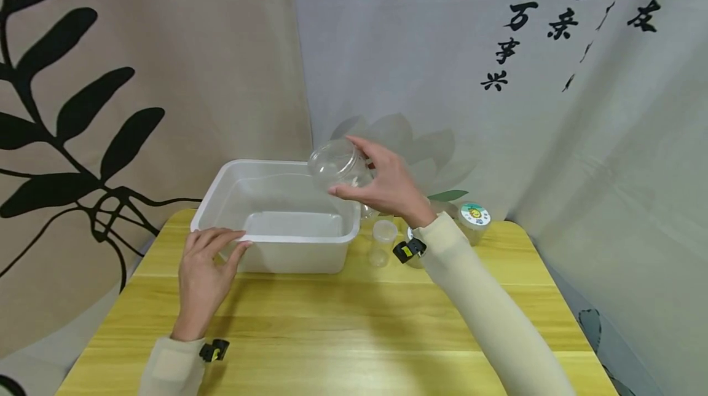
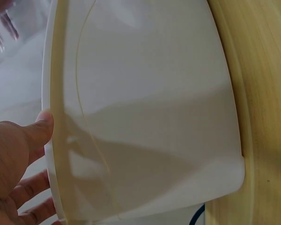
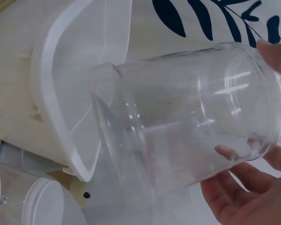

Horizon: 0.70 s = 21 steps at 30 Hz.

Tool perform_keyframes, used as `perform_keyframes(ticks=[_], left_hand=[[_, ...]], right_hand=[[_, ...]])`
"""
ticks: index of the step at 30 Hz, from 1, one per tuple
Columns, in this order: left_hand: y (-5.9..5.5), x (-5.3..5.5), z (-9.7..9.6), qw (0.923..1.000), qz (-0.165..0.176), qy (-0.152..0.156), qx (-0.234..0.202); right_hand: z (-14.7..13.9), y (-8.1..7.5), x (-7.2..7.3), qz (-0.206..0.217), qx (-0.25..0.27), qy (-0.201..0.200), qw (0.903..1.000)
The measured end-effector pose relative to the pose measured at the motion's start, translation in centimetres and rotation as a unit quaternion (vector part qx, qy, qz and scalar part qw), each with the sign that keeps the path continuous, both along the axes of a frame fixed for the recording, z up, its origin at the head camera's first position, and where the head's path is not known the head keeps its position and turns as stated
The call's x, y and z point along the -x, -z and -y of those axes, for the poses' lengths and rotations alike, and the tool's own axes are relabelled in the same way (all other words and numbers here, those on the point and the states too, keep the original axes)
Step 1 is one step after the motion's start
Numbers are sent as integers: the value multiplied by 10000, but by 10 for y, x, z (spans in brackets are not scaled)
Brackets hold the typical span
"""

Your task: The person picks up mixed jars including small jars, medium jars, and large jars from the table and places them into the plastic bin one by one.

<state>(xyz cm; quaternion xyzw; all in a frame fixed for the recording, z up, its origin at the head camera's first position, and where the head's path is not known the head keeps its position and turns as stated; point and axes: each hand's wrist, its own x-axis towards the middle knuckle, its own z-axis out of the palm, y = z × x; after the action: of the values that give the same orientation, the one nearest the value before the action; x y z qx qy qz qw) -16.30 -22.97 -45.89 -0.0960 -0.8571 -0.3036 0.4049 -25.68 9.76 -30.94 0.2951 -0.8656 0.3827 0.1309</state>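
A clear wide-mouthed jar (image 1: 334, 164) is tipped on its side, its mouth turned left over the right end of a white plastic tub (image 1: 287, 240). My right hand (image 1: 387, 181) holds this jar round its base end, thumb on one side and fingers on the other. Seen from the right wrist, the see-through jar (image 3: 178, 122) shows nothing inside but reflections. At the tub's near left corner my left hand (image 1: 206, 267) grips the rim. In the left wrist view its thumb (image 2: 46, 125) lies on the rim, with the other fingers on the inner side.
Right of the tub stands a small clear container (image 1: 384, 242) with a whitish lid. A jar (image 1: 474, 217) with a printed round lid stands farther right, and another is partly hidden behind my right wrist. Cloth curtains (image 1: 409, 45) hang behind the wooden table (image 1: 332, 334).
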Motion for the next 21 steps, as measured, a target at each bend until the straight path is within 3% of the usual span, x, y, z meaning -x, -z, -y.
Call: perform_keyframes(ticks=[5,14,21], left_hand=[[0,0,1,9999,106,14,-10],[1,0,1,10000,-20,48,-25],[1,0,2,10000,25,24,-17]], right_hand=[[15,0,8,132,-280,-143,9994],[39,7,14,652,-1075,-228,9918],[38,17,12,776,-1174,-431,9891]])
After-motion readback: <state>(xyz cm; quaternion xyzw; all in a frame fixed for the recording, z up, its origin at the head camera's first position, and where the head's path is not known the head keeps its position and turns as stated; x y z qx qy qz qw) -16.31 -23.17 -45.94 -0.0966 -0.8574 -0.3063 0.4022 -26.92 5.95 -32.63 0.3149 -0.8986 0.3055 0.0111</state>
